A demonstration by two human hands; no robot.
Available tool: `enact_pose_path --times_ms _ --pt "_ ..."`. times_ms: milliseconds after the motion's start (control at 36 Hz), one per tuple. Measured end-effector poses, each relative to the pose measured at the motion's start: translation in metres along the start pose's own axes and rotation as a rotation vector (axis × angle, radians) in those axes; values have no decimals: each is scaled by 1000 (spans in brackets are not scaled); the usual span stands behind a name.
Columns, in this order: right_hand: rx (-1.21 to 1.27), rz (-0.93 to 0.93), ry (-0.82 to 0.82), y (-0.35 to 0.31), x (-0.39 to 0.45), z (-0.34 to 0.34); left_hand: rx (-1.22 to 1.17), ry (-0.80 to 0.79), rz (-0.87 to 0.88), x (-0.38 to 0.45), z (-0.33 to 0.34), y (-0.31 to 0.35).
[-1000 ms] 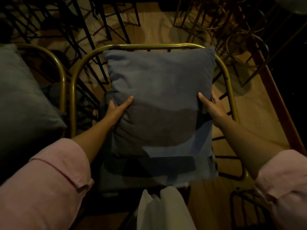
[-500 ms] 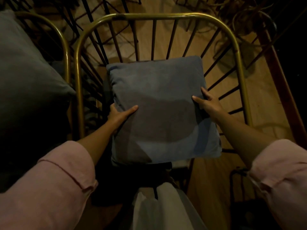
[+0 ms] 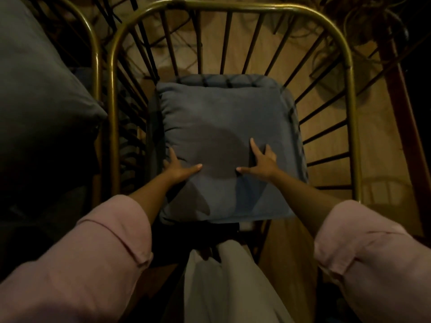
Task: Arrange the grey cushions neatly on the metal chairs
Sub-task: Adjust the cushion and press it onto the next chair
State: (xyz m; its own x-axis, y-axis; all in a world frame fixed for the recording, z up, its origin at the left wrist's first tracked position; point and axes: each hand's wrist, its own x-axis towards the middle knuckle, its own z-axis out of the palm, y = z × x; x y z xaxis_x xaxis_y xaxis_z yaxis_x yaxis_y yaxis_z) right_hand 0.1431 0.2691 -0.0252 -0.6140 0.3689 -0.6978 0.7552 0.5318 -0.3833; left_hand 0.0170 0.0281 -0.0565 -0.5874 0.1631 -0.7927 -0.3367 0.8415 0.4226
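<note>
1. Left hand (image 3: pixel 178 167): open, fingers spread, resting on the near-left edge of the grey cushion (image 3: pixel 224 145); nothing gripped.
2. Cushion: lies flat on the seat of the metal chair (image 3: pixel 347 73), directly ahead of both hands, its long axis apparently running away from the person.
3. Right hand (image 3: pixel 262 162): open, flat on top, further inboard, so judged nearer the cushion's middle.
4. Second cushion (image 3: pixel 39 85): on the neighbouring chair, far left.
</note>
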Motion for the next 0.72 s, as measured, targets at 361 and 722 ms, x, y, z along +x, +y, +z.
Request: enact_pose_path --times_ms 361,722 --pt "205 -15 -32 39 -57 -24 -184 -15 31 2 21 -106" --pt "199 -282 -14 -116 -90 -103 -406 510 314 -177 -117 35"
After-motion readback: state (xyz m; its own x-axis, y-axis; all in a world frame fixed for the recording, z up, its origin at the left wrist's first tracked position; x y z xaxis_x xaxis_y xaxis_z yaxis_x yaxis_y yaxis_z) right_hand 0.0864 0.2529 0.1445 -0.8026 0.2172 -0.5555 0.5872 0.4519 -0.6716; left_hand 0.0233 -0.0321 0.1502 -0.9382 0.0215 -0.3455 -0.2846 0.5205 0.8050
